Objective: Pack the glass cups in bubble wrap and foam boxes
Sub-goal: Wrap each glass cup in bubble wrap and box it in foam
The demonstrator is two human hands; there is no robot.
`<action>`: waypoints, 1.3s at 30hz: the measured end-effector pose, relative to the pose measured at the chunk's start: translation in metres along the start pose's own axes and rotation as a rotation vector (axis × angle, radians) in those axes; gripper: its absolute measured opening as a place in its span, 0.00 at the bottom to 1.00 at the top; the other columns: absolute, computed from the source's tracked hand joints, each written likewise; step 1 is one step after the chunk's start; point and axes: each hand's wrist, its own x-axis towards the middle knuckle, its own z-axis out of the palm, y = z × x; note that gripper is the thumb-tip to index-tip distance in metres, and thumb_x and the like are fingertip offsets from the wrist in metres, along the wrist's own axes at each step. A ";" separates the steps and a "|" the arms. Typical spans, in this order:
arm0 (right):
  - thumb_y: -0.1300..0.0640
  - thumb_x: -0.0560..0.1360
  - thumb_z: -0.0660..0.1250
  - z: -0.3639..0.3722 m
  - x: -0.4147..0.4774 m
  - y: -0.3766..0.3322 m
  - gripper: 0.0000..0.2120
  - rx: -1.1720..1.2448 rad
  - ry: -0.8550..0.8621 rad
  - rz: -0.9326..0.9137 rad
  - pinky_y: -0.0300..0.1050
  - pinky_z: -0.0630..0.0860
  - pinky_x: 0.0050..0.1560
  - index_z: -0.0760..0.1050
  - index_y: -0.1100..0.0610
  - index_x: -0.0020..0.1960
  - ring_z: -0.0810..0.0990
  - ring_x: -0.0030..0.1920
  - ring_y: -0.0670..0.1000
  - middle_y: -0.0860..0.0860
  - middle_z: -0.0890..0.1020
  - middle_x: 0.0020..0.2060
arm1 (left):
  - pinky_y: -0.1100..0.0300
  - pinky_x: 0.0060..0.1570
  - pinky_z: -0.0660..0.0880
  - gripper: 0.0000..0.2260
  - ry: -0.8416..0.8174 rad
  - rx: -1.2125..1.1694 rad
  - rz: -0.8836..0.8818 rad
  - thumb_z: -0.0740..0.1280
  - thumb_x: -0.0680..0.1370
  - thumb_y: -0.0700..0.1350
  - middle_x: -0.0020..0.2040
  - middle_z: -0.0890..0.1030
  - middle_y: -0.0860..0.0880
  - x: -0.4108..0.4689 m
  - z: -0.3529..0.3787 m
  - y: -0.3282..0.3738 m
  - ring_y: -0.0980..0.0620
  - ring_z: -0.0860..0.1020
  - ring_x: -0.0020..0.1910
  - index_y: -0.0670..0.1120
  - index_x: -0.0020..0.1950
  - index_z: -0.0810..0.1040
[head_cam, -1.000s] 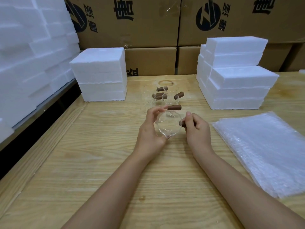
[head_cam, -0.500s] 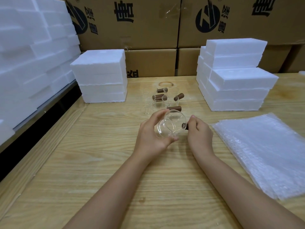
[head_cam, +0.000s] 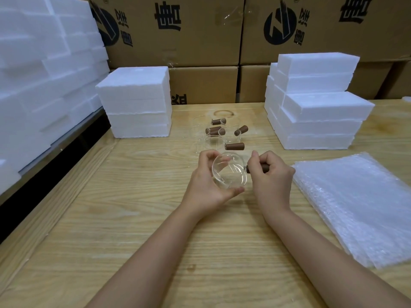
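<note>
I hold a clear glass cup (head_cam: 229, 171) with a brown wooden handle just above the wooden table (head_cam: 138, 218), tilted with its mouth toward me. My left hand (head_cam: 205, 185) cups its body, thumb and fingers curled around the glass. My right hand (head_cam: 270, 176) grips the brown handle. Behind the held cup stand several more glass cups (head_cam: 214, 135) with brown handles. A stack of bubble wrap sheets (head_cam: 355, 203) lies at the right. White foam boxes are stacked at back left (head_cam: 136, 101) and back right (head_cam: 318, 107).
A tall pile of white foam pieces (head_cam: 42, 85) runs along the left side beyond a dark gap at the table's edge. Brown cardboard cartons (head_cam: 200, 32) with black print wall off the back.
The cup has been turned and tilted in my hands, its mouth now facing more toward me. My right hand has shifted further onto the handle.
</note>
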 end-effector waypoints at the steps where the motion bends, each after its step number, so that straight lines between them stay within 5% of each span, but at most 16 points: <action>1: 0.55 0.75 0.64 0.001 0.000 0.000 0.16 0.001 -0.005 -0.020 0.60 0.70 0.55 0.68 0.55 0.30 0.77 0.35 0.58 0.50 0.77 0.26 | 0.68 0.58 0.70 0.33 0.002 0.022 0.005 0.82 0.63 0.43 0.57 0.78 0.60 0.000 0.000 0.000 0.62 0.76 0.61 0.57 0.54 0.62; 5: 0.54 0.76 0.63 0.003 -0.003 0.002 0.15 -0.035 -0.012 -0.071 0.32 0.57 0.57 0.67 0.53 0.31 0.76 0.39 0.55 0.49 0.76 0.27 | 0.72 0.55 0.68 0.33 0.013 0.110 0.056 0.81 0.65 0.45 0.60 0.77 0.59 0.001 0.000 0.001 0.62 0.75 0.60 0.55 0.54 0.58; 7: 0.53 0.76 0.62 0.003 -0.002 0.002 0.15 -0.044 -0.014 -0.062 0.26 0.54 0.55 0.67 0.55 0.32 0.76 0.40 0.55 0.52 0.78 0.28 | 0.75 0.53 0.67 0.33 0.030 0.131 0.078 0.81 0.64 0.45 0.61 0.76 0.59 0.002 -0.001 0.002 0.68 0.74 0.56 0.55 0.53 0.58; 8: 0.52 0.76 0.62 0.002 -0.002 0.002 0.15 -0.031 -0.020 -0.052 0.28 0.56 0.58 0.67 0.55 0.32 0.76 0.40 0.56 0.52 0.78 0.28 | 0.76 0.53 0.66 0.33 0.036 0.138 0.084 0.81 0.64 0.45 0.61 0.76 0.60 0.002 -0.002 0.002 0.70 0.73 0.55 0.56 0.53 0.58; 10: 0.51 0.76 0.62 0.002 -0.001 0.001 0.15 0.015 -0.046 -0.021 0.50 0.66 0.63 0.67 0.55 0.32 0.78 0.39 0.59 0.53 0.78 0.28 | 0.72 0.55 0.69 0.34 0.051 0.146 0.080 0.81 0.64 0.45 0.62 0.77 0.58 0.002 -0.002 0.003 0.67 0.74 0.56 0.57 0.54 0.58; 13: 0.53 0.77 0.62 0.000 0.000 0.000 0.17 0.026 -0.043 0.029 0.66 0.70 0.55 0.67 0.54 0.31 0.78 0.38 0.60 0.51 0.77 0.26 | 0.62 0.57 0.73 0.35 0.072 0.136 0.075 0.82 0.63 0.46 0.60 0.78 0.55 0.000 -0.003 0.005 0.57 0.77 0.59 0.60 0.55 0.60; 18: 0.57 0.80 0.60 -0.001 0.003 0.004 0.19 0.006 -0.028 0.112 0.65 0.69 0.59 0.66 0.62 0.32 0.73 0.35 0.60 0.52 0.71 0.25 | 0.71 0.59 0.67 0.35 0.085 0.076 0.090 0.83 0.60 0.45 0.59 0.80 0.56 -0.003 -0.003 0.009 0.62 0.76 0.61 0.62 0.56 0.66; 20: 0.56 0.81 0.58 0.000 0.004 0.006 0.19 -0.011 -0.041 0.132 0.65 0.69 0.60 0.68 0.66 0.35 0.74 0.37 0.61 0.61 0.75 0.29 | 0.75 0.58 0.65 0.35 0.095 0.078 0.105 0.83 0.60 0.44 0.58 0.80 0.56 -0.004 -0.003 0.010 0.62 0.76 0.60 0.64 0.57 0.67; 24: 0.55 0.82 0.54 0.002 0.003 0.010 0.20 -0.053 -0.089 0.177 0.62 0.69 0.60 0.70 0.69 0.39 0.74 0.39 0.62 0.65 0.77 0.34 | 0.65 0.62 0.67 0.36 0.123 0.114 0.171 0.82 0.61 0.43 0.57 0.79 0.55 -0.003 -0.004 0.011 0.60 0.76 0.56 0.64 0.59 0.67; 28: 0.56 0.82 0.53 0.003 0.002 0.010 0.20 -0.126 -0.155 0.203 0.58 0.68 0.60 0.71 0.68 0.39 0.71 0.34 0.54 0.57 0.74 0.30 | 0.66 0.61 0.68 0.36 0.145 0.132 0.226 0.80 0.63 0.37 0.58 0.76 0.61 -0.002 -0.003 0.007 0.61 0.74 0.58 0.63 0.60 0.67; 34: 0.58 0.82 0.52 0.004 0.001 0.007 0.18 -0.166 -0.172 0.152 0.60 0.68 0.60 0.71 0.66 0.39 0.74 0.38 0.57 0.60 0.79 0.34 | 0.68 0.61 0.69 0.34 0.153 0.116 0.265 0.76 0.65 0.31 0.64 0.75 0.60 0.000 -0.001 0.003 0.58 0.74 0.64 0.59 0.59 0.67; 39: 0.60 0.82 0.54 0.004 -0.002 0.001 0.20 -0.180 -0.109 -0.011 0.55 0.65 0.50 0.59 0.50 0.32 0.72 0.35 0.56 0.51 0.72 0.27 | 0.67 0.59 0.71 0.37 0.180 0.117 0.253 0.77 0.66 0.35 0.65 0.75 0.59 0.001 -0.002 0.000 0.61 0.73 0.65 0.68 0.57 0.62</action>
